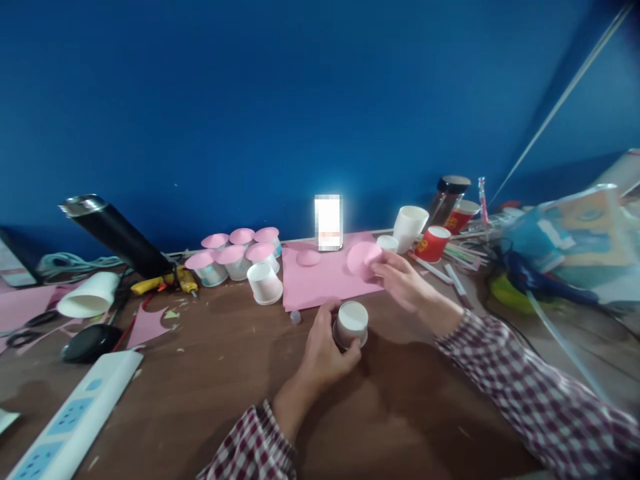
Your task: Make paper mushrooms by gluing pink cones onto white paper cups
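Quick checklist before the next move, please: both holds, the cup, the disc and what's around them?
1. Left hand holding the white cup: ok, fingers around its side.
2. Cup upside down, closed base up: ok.
3. Right hand holding the pink disc: ok, fingers at its edge.
4. Disc and cup clear of each other: ok, apart.
5. Every cup in the left-side group topped with pink: not ok, the front cup is bare.
6. Underside of the held disc clean: cannot tell, out of sight.
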A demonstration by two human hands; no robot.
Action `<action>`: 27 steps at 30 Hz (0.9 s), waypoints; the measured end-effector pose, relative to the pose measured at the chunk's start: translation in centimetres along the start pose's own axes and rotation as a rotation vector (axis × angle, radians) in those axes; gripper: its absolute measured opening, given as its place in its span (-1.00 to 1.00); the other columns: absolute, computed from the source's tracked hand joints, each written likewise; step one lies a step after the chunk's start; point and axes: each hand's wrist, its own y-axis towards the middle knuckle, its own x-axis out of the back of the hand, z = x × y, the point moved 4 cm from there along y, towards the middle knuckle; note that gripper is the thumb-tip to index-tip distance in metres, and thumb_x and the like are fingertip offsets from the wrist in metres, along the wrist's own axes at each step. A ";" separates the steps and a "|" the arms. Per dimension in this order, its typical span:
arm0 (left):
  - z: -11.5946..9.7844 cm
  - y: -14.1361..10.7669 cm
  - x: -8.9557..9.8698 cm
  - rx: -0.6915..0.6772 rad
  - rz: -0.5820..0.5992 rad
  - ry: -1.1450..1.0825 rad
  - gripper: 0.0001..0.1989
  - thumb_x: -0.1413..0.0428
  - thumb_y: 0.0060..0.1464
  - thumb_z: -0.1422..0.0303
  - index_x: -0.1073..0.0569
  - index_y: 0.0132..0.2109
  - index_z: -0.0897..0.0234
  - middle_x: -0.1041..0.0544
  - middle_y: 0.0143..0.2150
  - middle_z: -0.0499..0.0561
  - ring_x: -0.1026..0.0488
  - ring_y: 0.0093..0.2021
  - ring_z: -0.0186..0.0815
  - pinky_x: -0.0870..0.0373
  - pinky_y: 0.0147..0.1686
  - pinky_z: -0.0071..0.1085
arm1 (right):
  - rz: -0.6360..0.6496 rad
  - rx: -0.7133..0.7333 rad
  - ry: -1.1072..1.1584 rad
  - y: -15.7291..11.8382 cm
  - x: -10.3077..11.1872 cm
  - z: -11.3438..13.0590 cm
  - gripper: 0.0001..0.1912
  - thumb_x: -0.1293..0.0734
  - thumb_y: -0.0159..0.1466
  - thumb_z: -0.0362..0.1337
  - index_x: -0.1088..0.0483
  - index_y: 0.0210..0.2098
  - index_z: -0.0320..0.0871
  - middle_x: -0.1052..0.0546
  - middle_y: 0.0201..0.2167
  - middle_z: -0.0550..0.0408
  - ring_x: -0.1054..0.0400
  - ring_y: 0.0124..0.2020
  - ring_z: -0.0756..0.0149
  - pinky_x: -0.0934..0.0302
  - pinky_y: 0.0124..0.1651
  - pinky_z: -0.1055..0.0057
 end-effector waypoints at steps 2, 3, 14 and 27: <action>0.0 0.0 0.0 0.039 -0.012 0.012 -0.37 -0.23 -0.20 0.39 -0.19 0.05 0.25 -0.36 -0.01 0.12 -0.35 0.00 -0.14 -0.28 0.01 -0.14 | -0.030 -0.014 0.116 -1.2 0.9 0.3 -0.83 -0.27 0.23 -0.21 -0.33 -0.20 -0.09 -0.45 -0.28 0.11 -0.37 -0.33 0.39 -0.33 -0.28 0.41; 0.1 0.0 0.0 0.066 -0.020 0.018 -0.37 -0.25 -0.21 0.36 -0.20 0.04 0.25 -0.37 -0.03 0.11 -0.36 -0.02 -0.14 -0.29 0.00 -0.13 | -0.044 -0.023 0.152 -1.7 1.2 0.4 -0.81 -0.30 0.21 -0.20 -0.32 -0.17 -0.07 -0.45 -0.29 0.13 -0.36 -0.35 0.40 -0.33 -0.32 0.44; -1.3 -0.5 0.5 0.034 0.130 -0.236 -0.23 -0.08 0.05 0.28 0.11 0.31 0.25 -0.19 0.24 0.24 -0.20 0.21 -0.09 -0.16 0.17 -0.10 | 0.113 -0.194 0.286 -4.5 -0.3 -0.1 -0.76 -0.40 0.15 -0.21 -0.39 -0.21 -0.12 -0.49 -0.30 0.11 -0.42 -0.32 0.36 -0.36 -0.30 0.43; 0.2 0.1 -0.4 0.316 -0.051 -0.708 -0.50 0.07 0.19 0.10 -0.17 0.19 0.23 -0.38 0.08 0.16 -0.33 0.09 -0.15 -0.24 0.08 -0.20 | 0.138 -0.314 0.444 -5.3 -2.4 -2.2 -0.63 -0.43 0.13 -0.31 -0.32 -0.09 -0.17 -0.46 -0.22 0.06 -0.38 -0.23 0.37 -0.26 -0.16 0.44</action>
